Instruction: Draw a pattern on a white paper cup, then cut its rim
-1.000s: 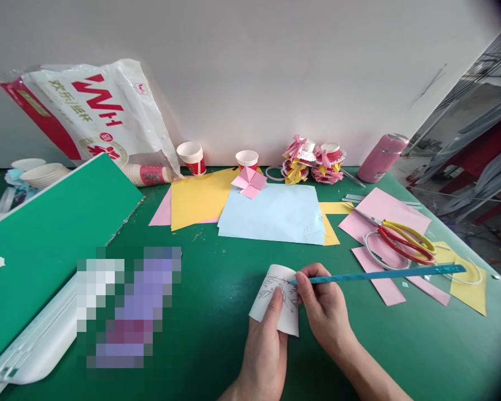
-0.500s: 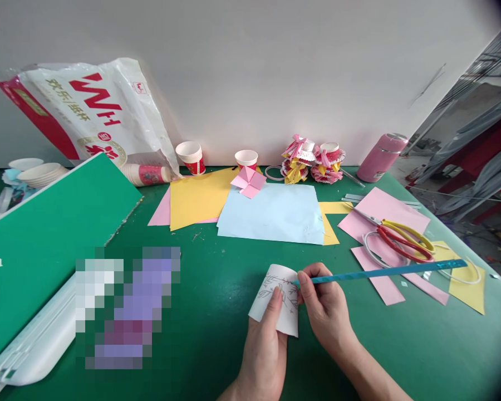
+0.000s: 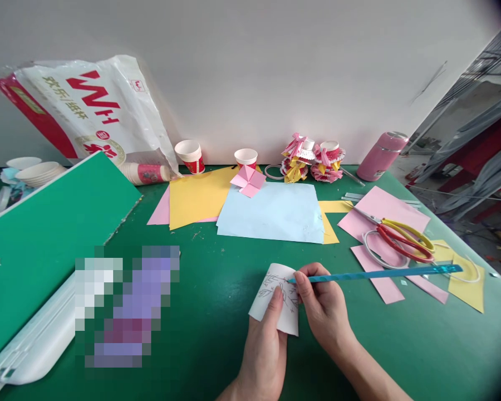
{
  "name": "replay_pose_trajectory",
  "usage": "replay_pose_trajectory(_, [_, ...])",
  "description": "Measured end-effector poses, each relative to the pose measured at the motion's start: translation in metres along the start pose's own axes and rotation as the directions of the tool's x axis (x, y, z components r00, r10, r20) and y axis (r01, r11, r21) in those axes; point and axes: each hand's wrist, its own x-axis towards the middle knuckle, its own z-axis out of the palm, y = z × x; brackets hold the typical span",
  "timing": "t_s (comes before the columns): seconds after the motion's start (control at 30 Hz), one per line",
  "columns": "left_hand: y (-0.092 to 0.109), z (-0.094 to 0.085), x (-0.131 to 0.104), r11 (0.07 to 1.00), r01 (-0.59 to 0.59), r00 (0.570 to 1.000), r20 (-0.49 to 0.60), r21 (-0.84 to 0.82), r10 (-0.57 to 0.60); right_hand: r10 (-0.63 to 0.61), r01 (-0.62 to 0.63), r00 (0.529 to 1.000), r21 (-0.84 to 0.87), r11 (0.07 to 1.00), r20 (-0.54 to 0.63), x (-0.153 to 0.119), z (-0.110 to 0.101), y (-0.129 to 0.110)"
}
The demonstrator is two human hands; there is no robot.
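Note:
In the head view, my left hand (image 3: 264, 351) is closed around a curved piece of white paper (image 3: 288, 320), its thumb lying across the front. Dark line drawings of leafy sprigs cover the paper's face. Between the thumb and fingers of my right hand (image 3: 323, 301) is a long blue pencil (image 3: 371, 274). The pencil's tip is at the upper right of the drawing, while its other end points right over the table. Some right fingertips are hidden behind the paper's right edge.
Scissors (image 3: 404, 239) with red and yellow handles lie on pink paper (image 3: 378, 206) at right. Light blue sheets (image 3: 271, 214) and yellow paper (image 3: 200, 195) lie ahead. Behind stand paper cups (image 3: 190, 156), frilled cup figures (image 3: 328, 161) and a pink flask (image 3: 383, 157). A green board (image 3: 62, 223) leans left.
The pencil's tip has shifted slightly left across the drawing, and its far end has dipped a little. My left hand and the paper have hardly moved.

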Motion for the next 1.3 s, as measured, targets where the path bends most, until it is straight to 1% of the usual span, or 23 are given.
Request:
replay_pose_trajectory(0.13, [0.0001,0.0002,0.0004,1.000,0.008,1.000,0.000,0.000,-0.008,0.001,-0.001,1.000,0.008,1.000,0.003,-0.0003,0.0003,0.0002])
replay_pose_trajectory(0.33, [0.0008,0.0026,-0.0002,1.000,0.012,0.999,-0.043,-0.007,-0.012,-0.004,0.004,1.000,0.003,1.000,0.008,0.0000,0.0010,-0.0010])
replay_pose_trajectory(0.57, [-0.0004,-0.0001,0.0009,1.000,0.001,1.000,-0.025,-0.022,-0.001,-0.009,0.009,1.000,-0.017,1.000,0.002,-0.0011,0.0011,-0.0015])
replay_pose_trajectory(0.93, [0.0029,0.0016,0.0005,0.998,0.013,0.999,-0.043,-0.068,-0.016,-0.045,0.044,0.999,-0.073,0.996,-0.013,0.0015,-0.0017,0.0004])
replay_pose_trajectory(1.3, [0.0022,0.0005,0.0007,0.998,0.008,1.000,-0.024,-0.058,-0.009,-0.036,0.035,0.999,-0.047,0.998,-0.021,0.0003,-0.0016,0.0006])
